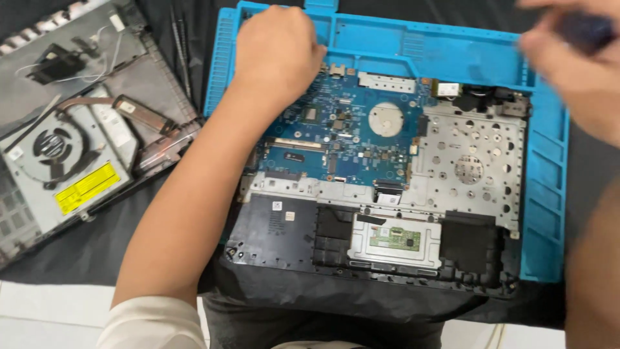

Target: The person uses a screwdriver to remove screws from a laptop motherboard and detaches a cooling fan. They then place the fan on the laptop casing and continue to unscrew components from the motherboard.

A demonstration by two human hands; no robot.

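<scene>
Right hand point(575, 71), blurred at 2 o'clock, pinches a dark tool point(584, 29). Left hand point(278, 55), fingers curled together, braces the blue motherboard point(336, 129) at 11 o'clock. Keep that brace firm; approach screws vertically.

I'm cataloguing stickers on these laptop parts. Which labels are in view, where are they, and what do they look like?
Yellow label: rectangular, on the removed drive at left.
Small white sticker: on the black panel beside the left forearm.
White label: small, above the green touchpad board.
</scene>
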